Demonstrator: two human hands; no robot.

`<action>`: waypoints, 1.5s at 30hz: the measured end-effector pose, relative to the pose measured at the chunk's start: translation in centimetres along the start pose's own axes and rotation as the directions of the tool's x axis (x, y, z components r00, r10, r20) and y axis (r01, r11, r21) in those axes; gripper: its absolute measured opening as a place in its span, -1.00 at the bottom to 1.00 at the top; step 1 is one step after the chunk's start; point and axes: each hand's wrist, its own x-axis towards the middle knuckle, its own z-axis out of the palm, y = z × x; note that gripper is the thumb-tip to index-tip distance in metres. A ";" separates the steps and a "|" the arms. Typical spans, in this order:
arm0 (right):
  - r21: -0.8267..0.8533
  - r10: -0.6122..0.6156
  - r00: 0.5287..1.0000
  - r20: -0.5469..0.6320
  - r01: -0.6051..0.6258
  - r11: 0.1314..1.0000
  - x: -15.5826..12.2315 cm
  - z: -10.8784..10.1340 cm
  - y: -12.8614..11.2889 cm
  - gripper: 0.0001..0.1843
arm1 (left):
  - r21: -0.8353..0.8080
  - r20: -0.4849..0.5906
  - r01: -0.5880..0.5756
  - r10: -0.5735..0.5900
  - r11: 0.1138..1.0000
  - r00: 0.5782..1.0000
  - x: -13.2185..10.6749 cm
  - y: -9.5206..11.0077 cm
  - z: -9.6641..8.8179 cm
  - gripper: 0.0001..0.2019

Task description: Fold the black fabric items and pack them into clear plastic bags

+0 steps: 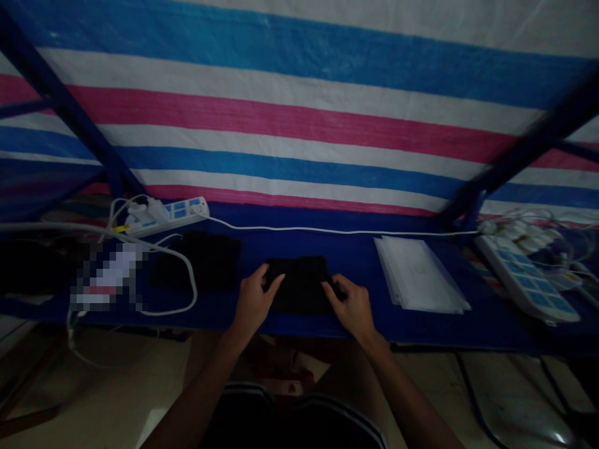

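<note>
While both hands work at lower centre of the frame, the left hand [253, 301] lies with its fingertips on the left end of a folded black cloth [299, 285], its grip hard to tell, and the right hand [350, 305] curls narrowly over the right end, pinching it. The cloth lies on a blue tabletop [262, 240]. Left of it lies a second black cloth [199, 260]; right, a stack of plastic sleeves [416, 275]. A white power strip [166, 216] sits left of centre, another power strip [524, 277] far right, below a striped tarpaulin [299, 118].
</note>
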 end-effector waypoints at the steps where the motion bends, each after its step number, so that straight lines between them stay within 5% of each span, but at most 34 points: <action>1: 0.006 0.012 1.000 -0.007 -0.012 1.000 0.0 0.1 -0.1 -0.58 | 0.006 0.003 0.003 -0.003 1.000 1.000 0.1 -0.1 0.1 -0.73; 11: 0.220 0.146 0.989 -0.038 -0.134 0.966 0.3 0.8 0.5 -0.67 | -0.202 -0.047 0.134 -0.147 0.970 0.988 -0.3 -1.5 0.7 -0.64; 16: 0.214 -0.027 0.999 -0.039 0.035 0.976 -0.2 0.5 0.5 -0.79 | -0.280 -0.081 0.088 -0.115 0.956 0.990 -0.7 -1.4 0.5 -0.73; 20: 0.162 -0.150 0.989 0.008 0.147 0.976 -0.1 0.3 0.5 -0.69 | -0.228 -0.019 -0.019 0.015 0.974 1.000 -1.0 -1.1 0.1 -0.81; 31: 0.099 -0.062 0.998 -0.021 0.064 0.993 0.0 0.6 0.9 -0.65 | -0.002 -0.046 -0.185 0.185 0.983 0.982 -1.3 -1.6 0.2 -0.68; 45: 0.070 -0.037 0.999 0.020 0.035 0.997 0.0 0.8 1.3 -0.52 | 0.148 -0.058 -0.185 0.195 0.972 0.979 -0.9 -2.7 1.2 -0.56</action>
